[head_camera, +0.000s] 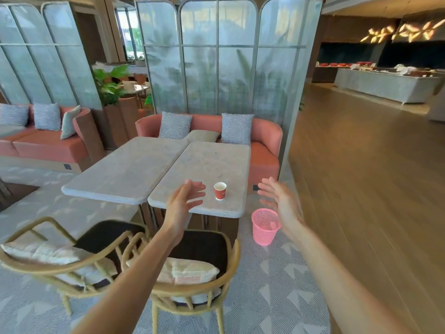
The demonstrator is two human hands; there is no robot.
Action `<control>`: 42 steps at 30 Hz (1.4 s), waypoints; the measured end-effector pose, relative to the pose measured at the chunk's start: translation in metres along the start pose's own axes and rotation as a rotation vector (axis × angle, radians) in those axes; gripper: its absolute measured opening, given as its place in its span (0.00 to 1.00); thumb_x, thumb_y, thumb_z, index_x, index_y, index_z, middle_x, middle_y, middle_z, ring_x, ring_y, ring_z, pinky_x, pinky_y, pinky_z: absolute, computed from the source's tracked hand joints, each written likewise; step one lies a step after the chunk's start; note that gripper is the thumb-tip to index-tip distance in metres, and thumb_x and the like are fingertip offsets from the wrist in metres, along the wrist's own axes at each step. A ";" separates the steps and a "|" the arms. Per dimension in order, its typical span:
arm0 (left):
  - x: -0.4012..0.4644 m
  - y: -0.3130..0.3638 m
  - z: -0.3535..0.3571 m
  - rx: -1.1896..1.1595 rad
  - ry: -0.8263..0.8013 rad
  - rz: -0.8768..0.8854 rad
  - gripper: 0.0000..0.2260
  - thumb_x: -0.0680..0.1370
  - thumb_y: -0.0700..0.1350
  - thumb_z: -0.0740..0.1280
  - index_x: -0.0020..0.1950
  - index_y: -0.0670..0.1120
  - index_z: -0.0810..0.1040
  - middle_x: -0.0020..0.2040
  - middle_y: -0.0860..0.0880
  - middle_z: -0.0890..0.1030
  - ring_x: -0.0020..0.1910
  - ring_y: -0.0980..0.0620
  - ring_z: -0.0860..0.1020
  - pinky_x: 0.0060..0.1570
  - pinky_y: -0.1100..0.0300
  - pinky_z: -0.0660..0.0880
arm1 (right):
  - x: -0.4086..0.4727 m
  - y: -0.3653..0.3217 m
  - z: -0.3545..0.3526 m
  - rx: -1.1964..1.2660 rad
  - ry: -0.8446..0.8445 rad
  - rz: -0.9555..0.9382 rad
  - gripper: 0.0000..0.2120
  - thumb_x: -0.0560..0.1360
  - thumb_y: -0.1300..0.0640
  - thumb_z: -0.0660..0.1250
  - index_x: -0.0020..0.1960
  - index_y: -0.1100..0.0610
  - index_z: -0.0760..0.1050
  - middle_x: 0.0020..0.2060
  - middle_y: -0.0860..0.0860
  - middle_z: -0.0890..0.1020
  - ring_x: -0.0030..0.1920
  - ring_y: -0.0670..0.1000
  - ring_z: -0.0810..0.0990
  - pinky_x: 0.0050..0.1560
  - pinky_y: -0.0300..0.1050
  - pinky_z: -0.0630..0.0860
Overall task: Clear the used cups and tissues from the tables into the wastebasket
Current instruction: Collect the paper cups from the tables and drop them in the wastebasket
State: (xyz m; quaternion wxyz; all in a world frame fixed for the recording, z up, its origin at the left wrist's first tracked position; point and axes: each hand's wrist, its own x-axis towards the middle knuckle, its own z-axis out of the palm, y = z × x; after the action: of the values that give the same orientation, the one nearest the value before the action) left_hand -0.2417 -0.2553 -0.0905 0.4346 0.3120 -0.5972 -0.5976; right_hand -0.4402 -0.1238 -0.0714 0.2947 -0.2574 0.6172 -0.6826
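cup (220, 190): red paper, upright on the right-hand table (204, 165), near the front edge; white inside, contents not readable.
cup status: not picked up, touched by neither hand; only cup seen on either table.
tissues: none spotted on the two tabletops; too blurred to rule out small scraps.
wastebasket (265, 226): pink mesh, upright on the patterned floor just beside the right table's front corner, below and right of the cup; something pale possibly inside, hard to tell through the mesh.
left hand (186, 197): fingers spread and relaxed, holding nothing, raised just left of the cup, apart from it.
right hand (279, 201): fingers extended, loose, holding nothing, right of the cup, overlapping the wastebasket rim in view.
progress: judged near the end for this pair of tables; one cup left to lift and drop into the basket. Other tables in the room not checkable.
left table (127, 169): butted against the right one, nothing visible on top.
surroundings: two rattan chairs (192, 285) with cushions in front, coral sofa (262, 150) behind the tables, folding screen (216, 56) behind that.
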 end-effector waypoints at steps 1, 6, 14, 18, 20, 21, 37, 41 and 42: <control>0.012 -0.007 0.008 -0.001 0.008 -0.009 0.20 0.87 0.51 0.55 0.58 0.39 0.81 0.56 0.46 0.85 0.54 0.47 0.84 0.54 0.57 0.81 | 0.016 0.002 -0.005 -0.003 -0.001 0.003 0.16 0.86 0.52 0.58 0.66 0.61 0.75 0.60 0.56 0.82 0.52 0.49 0.82 0.52 0.40 0.78; 0.073 -0.040 0.048 0.028 0.066 -0.057 0.19 0.87 0.51 0.56 0.59 0.39 0.81 0.57 0.44 0.85 0.56 0.44 0.83 0.60 0.51 0.80 | 0.099 0.014 -0.027 -0.032 -0.025 0.001 0.11 0.84 0.52 0.61 0.60 0.57 0.78 0.57 0.54 0.83 0.57 0.53 0.83 0.62 0.51 0.78; 0.155 -0.091 0.097 0.088 0.198 -0.177 0.11 0.86 0.46 0.60 0.58 0.42 0.80 0.57 0.42 0.83 0.56 0.42 0.82 0.62 0.47 0.79 | 0.230 0.042 -0.058 -0.117 -0.099 0.076 0.14 0.83 0.55 0.64 0.65 0.60 0.78 0.58 0.55 0.84 0.58 0.54 0.84 0.61 0.51 0.80; 0.190 -0.117 0.107 0.124 0.266 -0.253 0.08 0.85 0.44 0.61 0.58 0.45 0.79 0.57 0.43 0.83 0.54 0.45 0.82 0.60 0.50 0.80 | 0.280 0.065 -0.054 -0.165 -0.163 0.123 0.07 0.83 0.59 0.64 0.59 0.58 0.78 0.57 0.57 0.84 0.58 0.55 0.83 0.59 0.51 0.80; 0.210 -0.134 0.110 0.141 0.294 -0.302 0.07 0.85 0.43 0.62 0.58 0.45 0.79 0.57 0.44 0.83 0.54 0.45 0.82 0.59 0.51 0.80 | 0.307 0.080 -0.047 -0.204 -0.203 0.143 0.06 0.82 0.60 0.65 0.58 0.56 0.78 0.56 0.57 0.84 0.57 0.55 0.83 0.56 0.47 0.80; 0.221 -0.143 0.111 0.152 0.301 -0.329 0.07 0.85 0.42 0.63 0.59 0.45 0.79 0.57 0.44 0.82 0.54 0.46 0.82 0.58 0.51 0.81 | 0.321 0.088 -0.043 -0.227 -0.225 0.153 0.06 0.82 0.60 0.66 0.58 0.56 0.78 0.56 0.56 0.84 0.57 0.54 0.83 0.56 0.47 0.80; 0.371 -0.296 0.099 0.178 0.406 -0.722 0.15 0.83 0.37 0.64 0.69 0.38 0.74 0.51 0.45 0.79 0.48 0.48 0.80 0.49 0.49 0.84 | 0.511 0.219 0.054 -0.780 -0.708 0.315 0.28 0.75 0.58 0.76 0.73 0.56 0.71 0.66 0.51 0.77 0.61 0.50 0.79 0.65 0.45 0.74; 0.390 -0.320 0.107 0.219 0.402 -0.850 0.21 0.82 0.37 0.65 0.75 0.38 0.69 0.65 0.41 0.77 0.47 0.45 0.81 0.52 0.48 0.83 | 0.533 0.251 0.071 -0.944 -0.912 0.303 0.41 0.71 0.56 0.79 0.78 0.58 0.63 0.75 0.57 0.69 0.73 0.55 0.72 0.67 0.43 0.68; 0.395 -0.325 0.110 0.215 0.411 -0.879 0.22 0.82 0.37 0.65 0.76 0.39 0.68 0.68 0.41 0.75 0.47 0.44 0.81 0.52 0.48 0.83 | 0.539 0.259 0.075 -0.971 -0.953 0.290 0.43 0.71 0.54 0.79 0.79 0.58 0.62 0.76 0.57 0.68 0.74 0.55 0.70 0.66 0.42 0.67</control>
State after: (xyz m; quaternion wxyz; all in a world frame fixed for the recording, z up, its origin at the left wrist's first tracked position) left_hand -0.5566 -0.5882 -0.3427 0.2157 0.6885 -0.3695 -0.5857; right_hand -0.7385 -0.5805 -0.3271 0.4733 -0.5468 0.6840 -0.0956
